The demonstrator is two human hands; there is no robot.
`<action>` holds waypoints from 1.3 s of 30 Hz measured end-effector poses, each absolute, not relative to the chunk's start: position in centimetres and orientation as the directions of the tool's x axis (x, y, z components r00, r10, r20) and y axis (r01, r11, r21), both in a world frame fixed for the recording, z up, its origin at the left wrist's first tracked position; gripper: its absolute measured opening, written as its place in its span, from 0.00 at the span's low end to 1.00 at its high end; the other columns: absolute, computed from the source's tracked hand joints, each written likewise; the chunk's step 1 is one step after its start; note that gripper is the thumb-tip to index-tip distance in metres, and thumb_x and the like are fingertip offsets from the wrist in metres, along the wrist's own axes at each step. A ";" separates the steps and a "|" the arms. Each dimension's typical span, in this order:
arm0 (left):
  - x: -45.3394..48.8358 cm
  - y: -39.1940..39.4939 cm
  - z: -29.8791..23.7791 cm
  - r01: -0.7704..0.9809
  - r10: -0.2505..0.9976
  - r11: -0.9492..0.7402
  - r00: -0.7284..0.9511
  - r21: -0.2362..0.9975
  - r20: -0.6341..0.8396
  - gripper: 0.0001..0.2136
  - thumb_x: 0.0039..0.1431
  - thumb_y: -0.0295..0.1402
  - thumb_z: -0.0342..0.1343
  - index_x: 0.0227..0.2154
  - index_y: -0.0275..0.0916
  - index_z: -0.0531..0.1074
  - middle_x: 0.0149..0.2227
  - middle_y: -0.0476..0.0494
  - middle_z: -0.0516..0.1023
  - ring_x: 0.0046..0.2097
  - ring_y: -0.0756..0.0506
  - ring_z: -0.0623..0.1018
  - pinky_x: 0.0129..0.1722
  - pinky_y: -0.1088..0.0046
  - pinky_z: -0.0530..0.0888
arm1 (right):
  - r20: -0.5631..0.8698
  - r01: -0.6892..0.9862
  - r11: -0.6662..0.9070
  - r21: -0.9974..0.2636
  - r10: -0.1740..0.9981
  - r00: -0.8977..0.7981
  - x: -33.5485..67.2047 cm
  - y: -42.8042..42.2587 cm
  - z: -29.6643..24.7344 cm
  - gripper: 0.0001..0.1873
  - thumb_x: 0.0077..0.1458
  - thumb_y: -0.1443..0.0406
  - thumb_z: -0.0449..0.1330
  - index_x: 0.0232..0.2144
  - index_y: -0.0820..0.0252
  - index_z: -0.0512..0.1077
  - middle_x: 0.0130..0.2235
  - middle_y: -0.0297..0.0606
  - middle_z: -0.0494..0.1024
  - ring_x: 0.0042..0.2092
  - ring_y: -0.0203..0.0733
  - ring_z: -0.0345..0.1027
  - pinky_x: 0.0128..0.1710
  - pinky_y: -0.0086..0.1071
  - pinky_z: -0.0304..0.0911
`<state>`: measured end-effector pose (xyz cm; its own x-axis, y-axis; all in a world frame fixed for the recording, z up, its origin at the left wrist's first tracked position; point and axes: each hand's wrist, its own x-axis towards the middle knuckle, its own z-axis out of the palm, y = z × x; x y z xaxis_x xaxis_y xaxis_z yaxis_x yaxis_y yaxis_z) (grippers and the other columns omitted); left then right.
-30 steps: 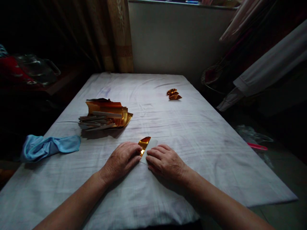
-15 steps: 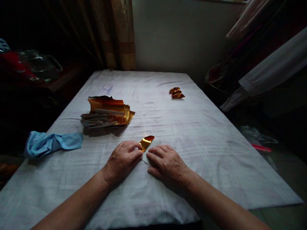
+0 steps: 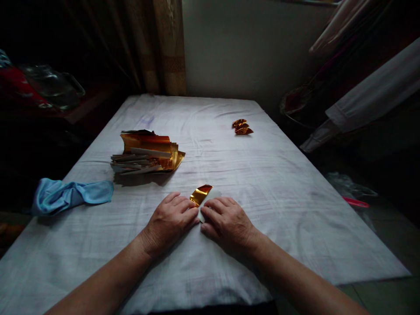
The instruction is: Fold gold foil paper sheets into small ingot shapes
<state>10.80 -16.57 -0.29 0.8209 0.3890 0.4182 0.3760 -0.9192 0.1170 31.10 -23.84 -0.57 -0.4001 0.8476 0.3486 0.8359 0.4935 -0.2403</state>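
Observation:
A sheet of gold foil paper (image 3: 201,194), partly folded, lies on the cloth between my hands. Its gold side shows at the upper left and its pale back at the right. My left hand (image 3: 173,214) has its fingers bent together on the sheet's lower left edge. Across from it, my right hand (image 3: 226,221) presses curled fingers on the pale part. Both hands rest low on the table, and their fingertips hide the sheet's lower part. Up and to the left lies a stack of gold foil paper (image 3: 147,151).
A white cloth covers the table (image 3: 295,227). Several folded gold pieces (image 3: 243,127) sit at the far right. A crumpled blue cloth (image 3: 72,197) lies at the left edge. Beyond the left side stands a glass jug (image 3: 52,87); clothes (image 3: 370,92) hang at the right.
My left fingers have slid slightly right and down along the sheet, uncovering more of the gold side. My right hand stays almost where it was.

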 end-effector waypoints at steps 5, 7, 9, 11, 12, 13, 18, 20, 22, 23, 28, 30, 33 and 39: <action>10.7 -16.6 -0.4 0.380 0.394 -0.917 0.807 0.124 0.440 0.11 0.70 0.35 0.49 0.37 0.41 0.76 0.37 0.48 0.80 0.39 0.47 0.77 0.54 0.60 0.67 | 0.399 0.824 0.480 -0.300 0.848 -0.348 31.2 -23.9 -0.8 0.09 0.63 0.61 0.57 0.40 0.59 0.74 0.40 0.41 0.79 0.42 0.46 0.69 0.43 0.39 0.61; 10.6 -16.5 -0.5 0.377 0.399 -0.915 0.804 0.143 0.441 0.10 0.69 0.35 0.50 0.37 0.40 0.75 0.37 0.48 0.80 0.39 0.46 0.78 0.53 0.60 0.68 | 0.420 0.829 0.459 -0.320 0.853 -0.310 31.1 -23.8 -0.9 0.08 0.64 0.65 0.55 0.37 0.58 0.75 0.39 0.40 0.79 0.41 0.44 0.69 0.43 0.38 0.61; 10.6 -16.5 -0.5 0.378 0.420 -0.907 0.795 0.184 0.438 0.09 0.68 0.35 0.51 0.37 0.40 0.75 0.38 0.47 0.81 0.41 0.45 0.78 0.52 0.60 0.69 | 0.427 0.825 0.443 -0.350 0.860 -0.280 31.2 -23.7 -1.0 0.10 0.65 0.65 0.54 0.34 0.58 0.75 0.38 0.38 0.79 0.40 0.43 0.69 0.43 0.37 0.61; 10.6 -16.4 -0.6 0.383 0.453 -0.891 0.780 0.243 0.433 0.08 0.68 0.34 0.52 0.36 0.40 0.75 0.39 0.46 0.81 0.42 0.44 0.78 0.49 0.61 0.70 | 0.422 0.817 0.422 -0.393 0.872 -0.248 31.2 -23.6 -1.1 0.11 0.65 0.65 0.54 0.32 0.57 0.75 0.37 0.37 0.79 0.39 0.41 0.68 0.42 0.37 0.60; 10.5 -16.4 -0.6 0.384 0.470 -0.881 0.771 0.276 0.429 0.08 0.67 0.34 0.52 0.36 0.40 0.75 0.39 0.45 0.81 0.42 0.44 0.77 0.48 0.62 0.71 | 0.414 0.813 0.408 -0.416 0.881 -0.230 31.2 -23.5 -1.1 0.12 0.64 0.65 0.55 0.31 0.57 0.75 0.37 0.37 0.79 0.38 0.41 0.68 0.42 0.37 0.60; 10.5 -16.4 -0.6 0.384 0.487 -0.870 0.763 0.309 0.425 0.08 0.67 0.34 0.53 0.36 0.40 0.75 0.39 0.45 0.81 0.42 0.44 0.77 0.47 0.62 0.71 | 0.402 0.810 0.392 -0.436 0.890 -0.214 31.2 -23.5 -1.1 0.11 0.64 0.64 0.55 0.30 0.57 0.75 0.37 0.37 0.79 0.38 0.41 0.68 0.42 0.37 0.60; 10.3 -16.5 -1.0 0.386 0.550 -0.820 0.733 0.422 0.400 0.05 0.65 0.32 0.55 0.35 0.40 0.75 0.41 0.46 0.81 0.44 0.44 0.77 0.46 0.63 0.72 | 0.364 0.824 0.315 -0.471 0.920 -0.144 30.7 -23.2 -1.3 0.10 0.62 0.62 0.59 0.28 0.56 0.76 0.35 0.36 0.77 0.37 0.41 0.67 0.40 0.37 0.57; 10.3 -16.5 -1.1 0.389 0.564 -0.808 0.727 0.443 0.391 0.04 0.64 0.31 0.56 0.34 0.40 0.75 0.41 0.46 0.81 0.45 0.44 0.77 0.47 0.62 0.71 | 0.350 0.836 0.276 -0.474 0.930 -0.109 30.5 -23.1 -1.3 0.10 0.60 0.63 0.60 0.27 0.57 0.75 0.34 0.36 0.77 0.37 0.41 0.67 0.40 0.37 0.57; 10.3 -16.5 -1.0 0.394 0.577 -0.797 0.722 0.458 0.382 0.04 0.64 0.30 0.56 0.33 0.40 0.75 0.41 0.46 0.81 0.45 0.43 0.77 0.48 0.62 0.71 | 0.338 0.832 0.266 -0.486 0.936 -0.102 30.3 -23.1 -1.4 0.07 0.59 0.64 0.61 0.28 0.56 0.76 0.34 0.36 0.77 0.38 0.42 0.67 0.40 0.37 0.56; 10.3 -16.5 -1.0 0.396 0.580 -0.793 0.721 0.462 0.378 0.04 0.64 0.30 0.57 0.33 0.40 0.75 0.41 0.46 0.80 0.45 0.43 0.77 0.47 0.62 0.71 | 0.338 0.823 0.280 -0.494 0.934 -0.115 30.2 -23.1 -1.5 0.05 0.59 0.64 0.62 0.30 0.56 0.77 0.35 0.36 0.77 0.39 0.42 0.67 0.41 0.37 0.56; 10.3 -16.5 -1.0 0.399 0.576 -0.796 0.730 0.455 0.368 0.04 0.63 0.31 0.57 0.34 0.40 0.75 0.41 0.46 0.80 0.44 0.43 0.77 0.46 0.62 0.72 | 0.356 0.784 0.344 -0.517 0.919 -0.169 30.4 -23.3 -1.7 0.04 0.58 0.64 0.63 0.31 0.55 0.77 0.37 0.34 0.78 0.40 0.41 0.68 0.42 0.37 0.55; 10.3 -16.5 -1.0 0.400 0.576 -0.797 0.731 0.453 0.366 0.03 0.63 0.31 0.57 0.34 0.40 0.75 0.41 0.46 0.80 0.45 0.43 0.77 0.47 0.62 0.72 | 0.352 0.784 0.333 -0.525 0.923 -0.156 30.6 -23.3 -1.7 0.05 0.58 0.64 0.64 0.29 0.56 0.76 0.36 0.34 0.78 0.39 0.41 0.68 0.42 0.37 0.55; 10.3 -16.6 -1.1 0.402 0.582 -0.790 0.731 0.464 0.357 0.02 0.62 0.30 0.58 0.35 0.41 0.75 0.41 0.46 0.81 0.45 0.43 0.77 0.47 0.61 0.72 | 0.331 0.802 0.288 -0.524 0.936 -0.120 30.6 -23.1 -1.6 0.07 0.58 0.64 0.63 0.28 0.56 0.75 0.35 0.34 0.77 0.38 0.40 0.67 0.42 0.37 0.54; 10.2 -16.6 -0.9 0.383 0.578 -0.784 0.737 0.488 0.351 0.03 0.63 0.29 0.55 0.35 0.41 0.73 0.42 0.45 0.80 0.46 0.42 0.77 0.49 0.59 0.73 | 0.282 0.859 0.212 -0.466 0.956 -0.083 30.0 -22.7 -1.1 0.10 0.59 0.64 0.62 0.25 0.57 0.72 0.32 0.35 0.75 0.37 0.41 0.66 0.39 0.36 0.54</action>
